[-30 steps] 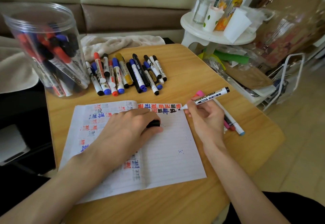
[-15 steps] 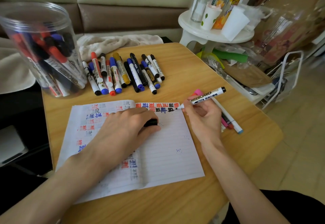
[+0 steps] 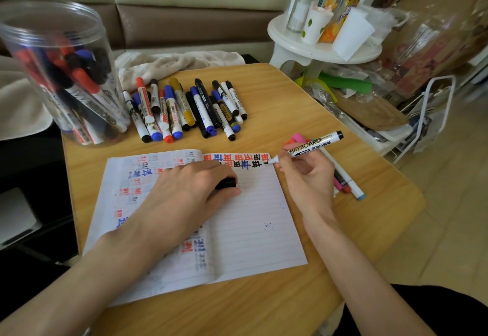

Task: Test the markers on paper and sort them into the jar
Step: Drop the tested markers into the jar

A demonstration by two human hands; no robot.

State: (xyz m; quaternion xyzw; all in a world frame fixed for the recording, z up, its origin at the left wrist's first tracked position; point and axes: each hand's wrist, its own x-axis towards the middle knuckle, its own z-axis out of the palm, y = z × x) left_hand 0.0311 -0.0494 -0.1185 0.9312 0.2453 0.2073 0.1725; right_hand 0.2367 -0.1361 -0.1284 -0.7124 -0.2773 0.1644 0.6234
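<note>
**Marker tip at the notebook's top edge**

Fingers of the right hand (image 3: 307, 177) pinch a whiteboard marker (image 3: 309, 147) near its writing end, closed round the white barrel, which slants up and away to a black rear end. The uncapped tip meets the top right corner of the notebook (image 3: 253, 230), right at the end of a row of red, blue and black test characters.

The left hand (image 3: 184, 190) lies palm-down on the notebook's middle, fingers curled and thumb pressed in around a small black cap (image 3: 225, 183), only part of which shows.

The notebook is soft and lined, lying open on the wooden table (image 3: 330, 114), with coloured ink ghosting through its left page. Beyond the notebook's top edge, a loose row of markers (image 3: 184, 108) lies side by side: smooth white barrels with red, blue, black and one mustard-yellow cap. Beyond the notebook's top left corner stands the jar (image 3: 60, 77), a clear plastic cylinder, open-mouthed and crammed with slanting markers. Just off the notebook's right edge, partly under the right hand, lie a few slim pens (image 3: 346, 177) in pink, red and light blue. A crumpled beige cloth (image 3: 171, 62) sits past the row of markers.
</note>
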